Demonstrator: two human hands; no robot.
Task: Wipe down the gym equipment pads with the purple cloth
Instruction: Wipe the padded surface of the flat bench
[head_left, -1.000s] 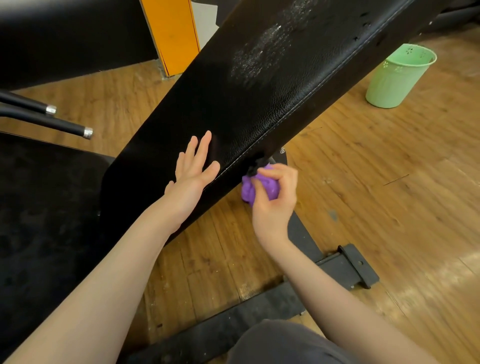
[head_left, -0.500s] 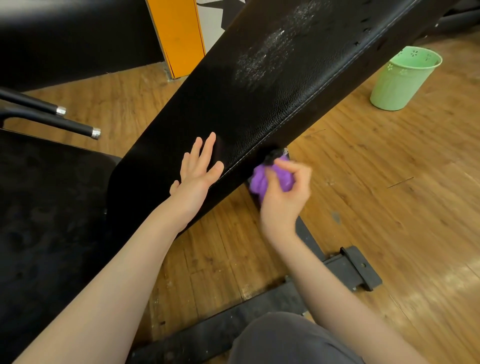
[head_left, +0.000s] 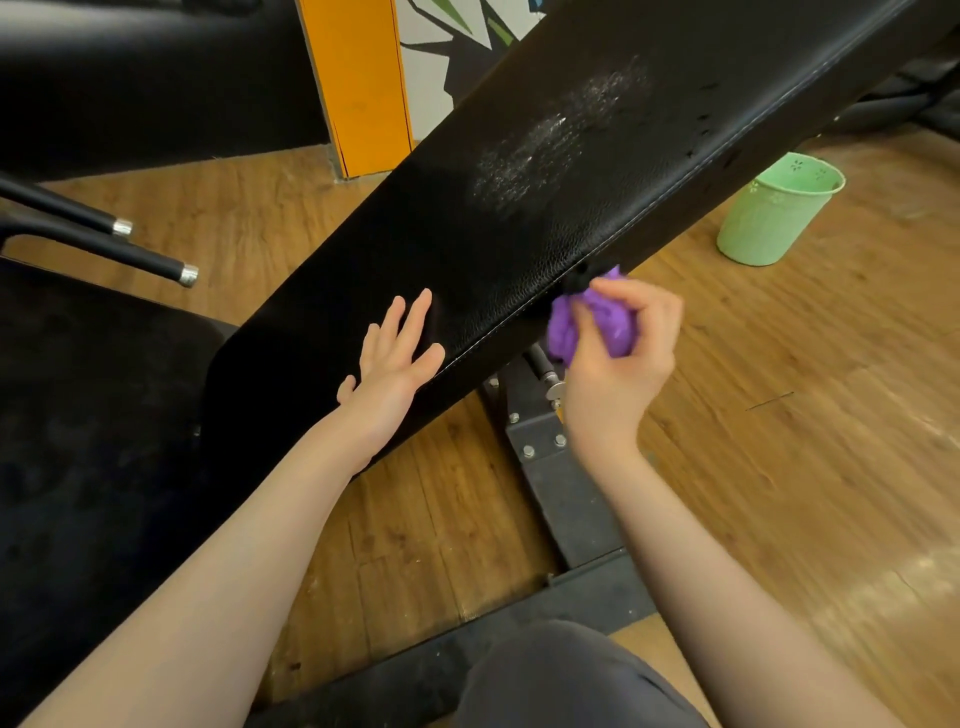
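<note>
A long black leather bench pad (head_left: 519, 208) runs diagonally from lower left to upper right, with a whitish smear near its middle. My left hand (head_left: 395, 358) lies flat on the pad's lower part, fingers straight. My right hand (head_left: 618, 353) grips a bunched purple cloth (head_left: 592, 322) and holds it against the pad's right side edge, just below the stitched seam. A second black pad (head_left: 78, 441) sits at the left.
The bench's black metal frame (head_left: 561, 478) and bolts stand on the wooden floor under the pad. A green plastic bin (head_left: 774, 213) is at the right. Two black handles (head_left: 104, 244) with silver ends jut in from the left. An orange pillar (head_left: 358, 83) stands behind.
My right hand has slid the cloth up along the pad's side edge toward the upper right. My left hand has stayed flat in the same spot on the pad.
</note>
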